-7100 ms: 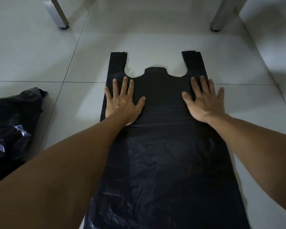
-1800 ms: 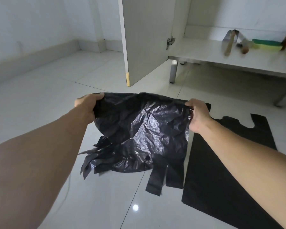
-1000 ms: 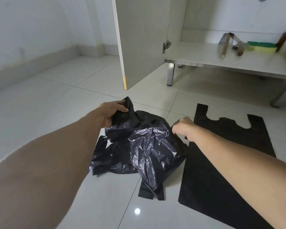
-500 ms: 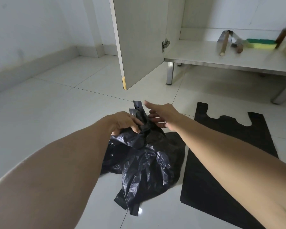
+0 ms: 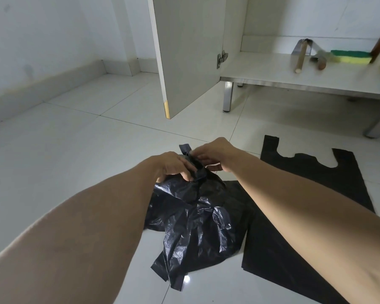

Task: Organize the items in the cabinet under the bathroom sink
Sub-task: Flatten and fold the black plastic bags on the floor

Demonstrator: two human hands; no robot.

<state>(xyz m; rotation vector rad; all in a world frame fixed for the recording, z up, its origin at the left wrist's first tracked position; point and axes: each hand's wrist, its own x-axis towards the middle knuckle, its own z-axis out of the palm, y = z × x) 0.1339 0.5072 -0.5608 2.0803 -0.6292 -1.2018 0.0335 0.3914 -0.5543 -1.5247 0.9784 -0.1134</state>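
A crumpled black plastic bag [image 5: 198, 222] hangs bunched above the white floor tiles. My left hand [image 5: 173, 165] grips its gathered top. My right hand [image 5: 213, 154] pinches a strip of the same bag just above the left hand's fingers. A second black bag [image 5: 312, 185] lies flattened on the floor to the right, its two handles pointing toward the cabinet. The crumpled bag's lower end touches the floor and overlaps the flat bag's left edge.
The cabinet door [image 5: 184, 53] stands open ahead. On the cabinet's bottom shelf [image 5: 272, 71] lie a wooden-handled tool [image 5: 299, 60], a yellow-green sponge [image 5: 351, 57] and blurred items at the far right. Metal legs [image 5: 227, 97] hold the cabinet off the floor. A wall runs along the left.
The crumpled bag went from spread wide between both hands to bunched. My hands have come together at its top, and my right hand now pinches a strip there.
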